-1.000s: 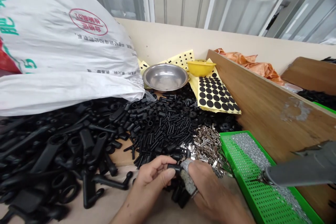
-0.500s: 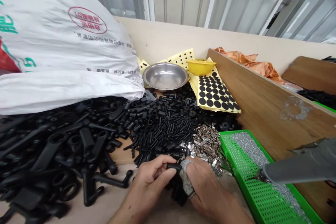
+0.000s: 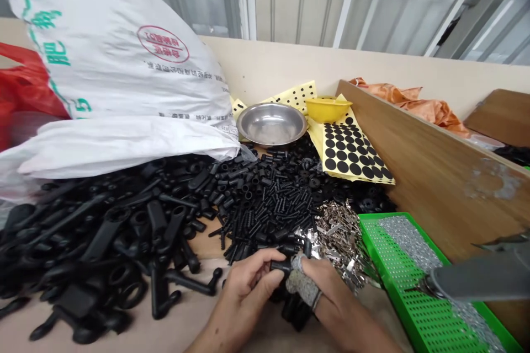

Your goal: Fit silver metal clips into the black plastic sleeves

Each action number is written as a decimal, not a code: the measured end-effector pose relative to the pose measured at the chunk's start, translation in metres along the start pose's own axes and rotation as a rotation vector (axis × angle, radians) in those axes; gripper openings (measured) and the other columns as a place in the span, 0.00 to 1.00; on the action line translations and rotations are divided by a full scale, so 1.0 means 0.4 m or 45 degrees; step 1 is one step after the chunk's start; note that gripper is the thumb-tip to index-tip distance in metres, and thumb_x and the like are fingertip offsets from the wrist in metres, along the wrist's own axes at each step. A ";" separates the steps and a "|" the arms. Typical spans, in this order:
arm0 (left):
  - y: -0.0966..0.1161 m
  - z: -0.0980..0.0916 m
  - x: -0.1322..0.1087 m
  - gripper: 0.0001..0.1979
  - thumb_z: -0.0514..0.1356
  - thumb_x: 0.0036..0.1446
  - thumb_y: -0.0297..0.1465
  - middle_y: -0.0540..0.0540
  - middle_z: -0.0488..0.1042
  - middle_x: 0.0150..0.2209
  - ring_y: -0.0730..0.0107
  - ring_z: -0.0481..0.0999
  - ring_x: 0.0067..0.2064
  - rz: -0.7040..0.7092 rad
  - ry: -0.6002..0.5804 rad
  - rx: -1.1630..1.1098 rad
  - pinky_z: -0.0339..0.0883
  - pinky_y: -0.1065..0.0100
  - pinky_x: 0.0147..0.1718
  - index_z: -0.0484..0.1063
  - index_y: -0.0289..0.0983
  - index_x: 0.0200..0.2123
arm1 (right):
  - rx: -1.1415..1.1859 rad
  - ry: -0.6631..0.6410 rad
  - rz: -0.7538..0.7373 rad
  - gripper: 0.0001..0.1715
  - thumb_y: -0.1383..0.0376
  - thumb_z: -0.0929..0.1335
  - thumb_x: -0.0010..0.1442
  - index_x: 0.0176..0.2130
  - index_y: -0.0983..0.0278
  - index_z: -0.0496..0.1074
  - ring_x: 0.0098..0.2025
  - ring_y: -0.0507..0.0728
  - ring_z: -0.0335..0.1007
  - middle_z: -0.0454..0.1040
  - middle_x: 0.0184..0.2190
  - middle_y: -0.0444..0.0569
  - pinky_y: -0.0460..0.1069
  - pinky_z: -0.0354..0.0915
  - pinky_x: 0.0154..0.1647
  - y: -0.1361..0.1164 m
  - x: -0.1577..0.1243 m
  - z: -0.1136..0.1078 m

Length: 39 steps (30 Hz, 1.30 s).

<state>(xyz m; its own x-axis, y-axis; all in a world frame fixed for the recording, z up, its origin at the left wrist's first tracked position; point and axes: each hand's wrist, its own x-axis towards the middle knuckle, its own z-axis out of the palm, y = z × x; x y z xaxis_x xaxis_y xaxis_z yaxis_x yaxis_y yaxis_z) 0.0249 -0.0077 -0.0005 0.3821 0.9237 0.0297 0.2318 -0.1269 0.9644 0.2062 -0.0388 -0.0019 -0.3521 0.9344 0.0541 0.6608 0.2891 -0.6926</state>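
Between thumb and fingers, my left hand (image 3: 246, 292) pinches a small black plastic tube (image 3: 281, 266). My right hand (image 3: 337, 298) is closed against the tube's other end, at the left hand's fingertips. A speckled grey wrap (image 3: 304, 285) covers fingers of the right hand. Below the hands are larger dark parts (image 3: 296, 311), partly hidden, so I cannot tell whether they are gripped or lying on the table. Just beyond the hands lie a heap of black ribbed plugs (image 3: 281, 204) and a pile of small metal clips (image 3: 342, 231).
Black crank-like handles (image 3: 107, 237) cover the left side, before a white sack (image 3: 124, 77). At the back are a steel bowl (image 3: 273, 124), a yellow bowl (image 3: 328, 109) and dot-sticker sheets (image 3: 351, 154). A green tray (image 3: 408, 309), grey tool arm (image 3: 480, 281) and wooden partition (image 3: 434, 171) stand right.
The view has shifted, so everything sits further right and slightly lower. Both hands stay together on the black tube; the right hand has turned, showing more of the grey wrap.
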 end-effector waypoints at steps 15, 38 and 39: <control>-0.036 -0.156 0.034 0.13 0.53 0.58 0.27 0.41 0.74 0.44 0.60 0.69 0.46 0.167 0.089 1.111 0.63 0.64 0.47 0.68 0.35 0.46 | -0.333 0.066 -0.023 0.14 0.77 0.58 0.54 0.35 0.60 0.63 0.34 0.56 0.66 0.69 0.32 0.46 0.50 0.60 0.37 -0.045 0.094 -0.045; -0.093 -0.270 0.079 0.14 0.49 0.50 0.17 0.38 0.73 0.31 0.53 0.70 0.38 -0.108 0.245 1.123 0.62 0.56 0.41 0.72 0.34 0.26 | -0.808 -0.158 -0.578 0.09 0.70 0.67 0.49 0.34 0.71 0.72 0.42 0.62 0.59 0.70 0.35 0.58 0.57 0.59 0.41 -0.159 0.411 0.147; -0.091 -0.268 0.079 0.11 0.51 0.50 0.19 0.40 0.73 0.31 0.53 0.70 0.38 -0.105 0.260 1.023 0.62 0.56 0.41 0.72 0.35 0.26 | -0.783 -0.131 -0.538 0.09 0.72 0.66 0.49 0.34 0.71 0.71 0.40 0.62 0.59 0.70 0.34 0.58 0.56 0.59 0.40 -0.156 0.403 0.133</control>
<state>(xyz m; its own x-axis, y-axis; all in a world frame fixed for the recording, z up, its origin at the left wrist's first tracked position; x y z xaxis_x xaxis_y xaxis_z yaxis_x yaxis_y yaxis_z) -0.0673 0.0648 -0.0064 0.1843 0.9788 0.0890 0.8495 -0.2042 0.4865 0.0731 0.0830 0.0118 -0.6983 0.7024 0.1379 0.6958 0.7112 -0.0997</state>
